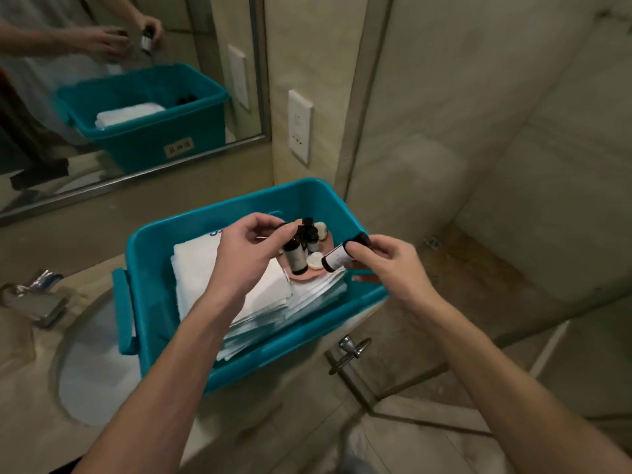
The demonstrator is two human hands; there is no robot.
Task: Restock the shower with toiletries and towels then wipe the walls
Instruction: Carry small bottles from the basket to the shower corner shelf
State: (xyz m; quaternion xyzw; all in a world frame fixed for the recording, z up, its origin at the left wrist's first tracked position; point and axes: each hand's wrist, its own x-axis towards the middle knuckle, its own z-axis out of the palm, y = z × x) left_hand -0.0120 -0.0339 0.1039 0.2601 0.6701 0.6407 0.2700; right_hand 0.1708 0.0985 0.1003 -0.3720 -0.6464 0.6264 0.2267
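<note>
Through the head camera I look down at a blue bin (pixel 164 254). It sits on the surface (pixel 34 422), just beside the sink (pixel 92 354).

Inside the bin, on the side near the sink, is a stack of white towels (pixel 205 268). On the other side of the bin is a pink dish (pixel 304 277) that rests on the towels. 2 round white soaps (pixel 314 261) and some small dark bottles (pixel 312 234) are on or by the dish.

My left hand (pixel 246 254) is over the towels in the bin. Its fingers (pixel 273 222) are curled and pinch the top of an upright bottle (pixel 294 256) with a pale label, right above the dish.

My right hand (pixel 386 265) is over the bin's far edge from the sink. Its fingers (pixel 362 249) are curled around a tilted bottle (pixel 337 258). This one has a white label and a dark cap, and it leans over the dish. The 2 held bottles are near each other but do not touch.

Behind the bin, a mirror (pixel 136 97) shows the bin, the towels and both hands again. A white wall plate (pixel 300 126) is on the wall above the bin. A metal ring (pixel 352 354) hangs below the bin's front edge. The pale shower wall (pixel 444 97) stands past the bin on my right hand's side.
</note>
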